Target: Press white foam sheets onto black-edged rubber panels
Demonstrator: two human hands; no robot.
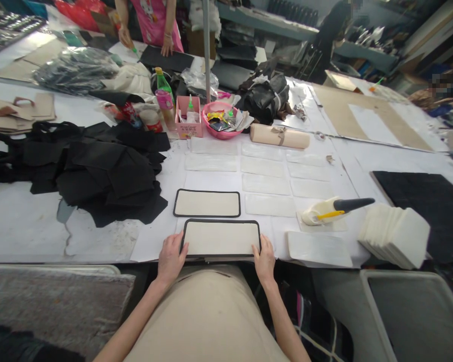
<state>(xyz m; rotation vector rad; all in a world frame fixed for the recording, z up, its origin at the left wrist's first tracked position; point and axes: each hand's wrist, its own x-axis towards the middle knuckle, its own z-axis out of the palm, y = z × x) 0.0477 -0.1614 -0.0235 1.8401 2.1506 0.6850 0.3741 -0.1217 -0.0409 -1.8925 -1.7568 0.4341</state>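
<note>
Holding panel (222, 239) at table (109, 244)'s six-o'clock edge, with left hand (172, 255) half-curled on its nine-o'clock end, right hand (265, 257) likewise at three. Probably light, fairly stiff; best gripped by both short ends, sparing the pale face.

Soft, whitish light falls brightly on the surface (26, 231) around the pink bowl (222, 134); its source cannot be told. Glare streaks the clear plastic bag (75, 68) left of the bowl. The black fabric pile (101, 171), also left of it, sinks to nearly solid dark. On the bowl's near side, the bordered panel (222, 239) reads fairly crisply, above deep shadow under the surface. Beyond the bowl to the right, a person in dark clothes (329, 32) blurs into gloom; farther right, things stretch and smear, with pixelated patches.
</note>
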